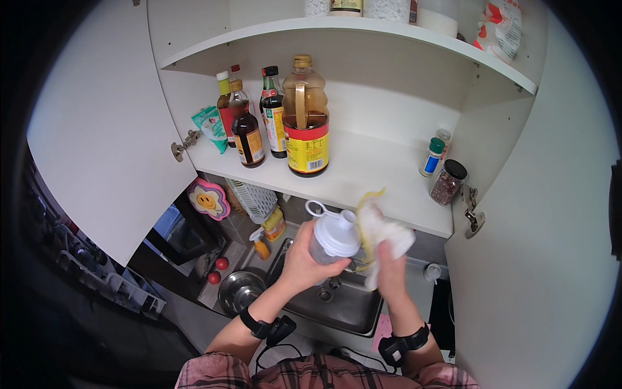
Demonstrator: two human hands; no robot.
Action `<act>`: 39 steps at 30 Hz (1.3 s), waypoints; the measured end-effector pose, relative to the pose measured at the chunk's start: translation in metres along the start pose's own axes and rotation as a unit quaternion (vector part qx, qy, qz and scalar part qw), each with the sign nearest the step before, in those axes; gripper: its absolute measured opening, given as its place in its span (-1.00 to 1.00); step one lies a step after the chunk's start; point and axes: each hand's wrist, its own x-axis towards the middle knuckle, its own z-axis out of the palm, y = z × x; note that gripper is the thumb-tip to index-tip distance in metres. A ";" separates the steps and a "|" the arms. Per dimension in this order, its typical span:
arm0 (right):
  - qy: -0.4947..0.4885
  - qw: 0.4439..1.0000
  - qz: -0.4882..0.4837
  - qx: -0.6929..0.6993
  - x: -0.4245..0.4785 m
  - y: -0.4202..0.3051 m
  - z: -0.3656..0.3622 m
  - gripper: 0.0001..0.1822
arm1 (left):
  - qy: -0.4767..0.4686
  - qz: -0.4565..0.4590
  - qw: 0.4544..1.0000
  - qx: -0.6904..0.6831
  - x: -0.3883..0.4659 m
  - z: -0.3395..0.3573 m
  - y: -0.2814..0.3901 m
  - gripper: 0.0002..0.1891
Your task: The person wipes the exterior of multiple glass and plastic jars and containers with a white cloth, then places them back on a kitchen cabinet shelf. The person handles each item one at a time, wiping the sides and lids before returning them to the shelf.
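My left hand (302,260) is wrapped around a clear plastic bottle with a white lid (336,234). A loop handle sticks out from the lid's upper left. In my right hand (390,272) is a white cloth with a yellow edge (386,228), blurred and bunched up beside the bottle. Both hands are above the stainless steel sink (340,304), just in front of the lower cabinet shelf (369,165). The bottle's lower part is mostly hidden by my left fingers.
Sauce bottles (248,138) and a large handled jug (306,121) stand on the shelf's left. Spice jars (447,182) are at its right. Open cabinet doors (539,233) flank me. A metal bowl (241,291) and a yellow spray bottle (261,247) sit left of the sink.
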 end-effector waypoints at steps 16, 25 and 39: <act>-0.143 0.883 -0.310 -0.321 -0.001 -0.017 0.002 -0.77 | -0.097 -0.079 0.971 -0.203 0.005 0.003 0.014 -0.24; -0.067 0.863 -0.332 -0.374 -0.017 0.006 -0.014 -0.73 | 0.015 -0.154 0.937 -0.312 0.004 -0.005 0.019 -0.34; 0.039 0.995 0.021 -0.085 -0.011 -0.008 -0.001 -0.64 | -0.157 -0.127 0.913 -0.355 -0.011 -0.011 0.016 -0.18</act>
